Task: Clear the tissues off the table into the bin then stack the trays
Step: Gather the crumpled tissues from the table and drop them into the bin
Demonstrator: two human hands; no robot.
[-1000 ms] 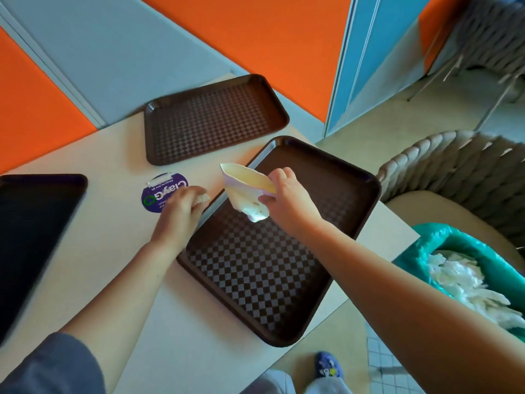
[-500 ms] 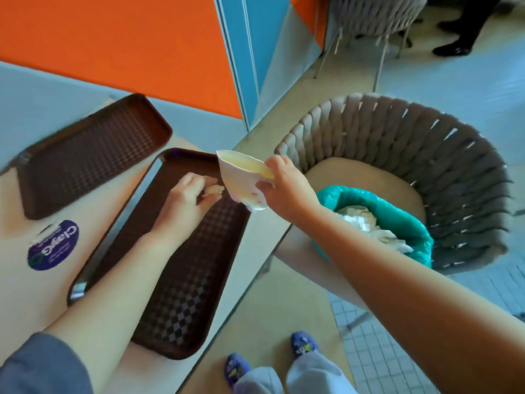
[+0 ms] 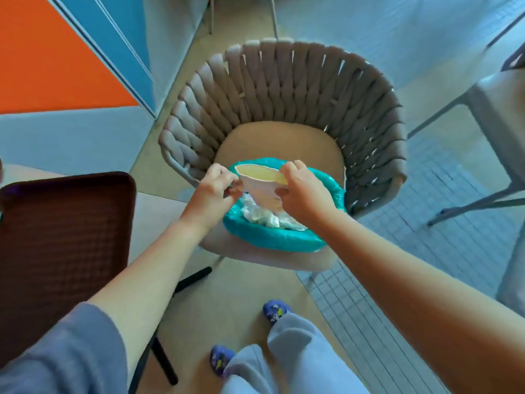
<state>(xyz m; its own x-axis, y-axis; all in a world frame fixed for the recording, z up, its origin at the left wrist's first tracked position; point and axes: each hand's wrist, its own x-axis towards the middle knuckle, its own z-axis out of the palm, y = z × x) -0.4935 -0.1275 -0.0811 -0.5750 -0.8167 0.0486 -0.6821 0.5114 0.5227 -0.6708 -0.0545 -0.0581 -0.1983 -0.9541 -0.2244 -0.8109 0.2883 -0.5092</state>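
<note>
Over the bin, lined with a teal bag and holding white crumpled tissues, I hold a squashed white paper cup. My right hand pinches the cup's right rim and side. My left hand is curled at the cup's left edge; the small tissue it carried is hidden in its fingers. One brown chequered tray lies on the table at the left.
The bin sits on the seat of a grey woven chair. A metal stool stands at the right. My feet in blue shoes are on the floor below. An orange and blue wall panel rises behind the table.
Both hands swung right from the tray to above the bin. The left hand left the table and joined the cup. The view turned right; the other trays dropped out of sight.
</note>
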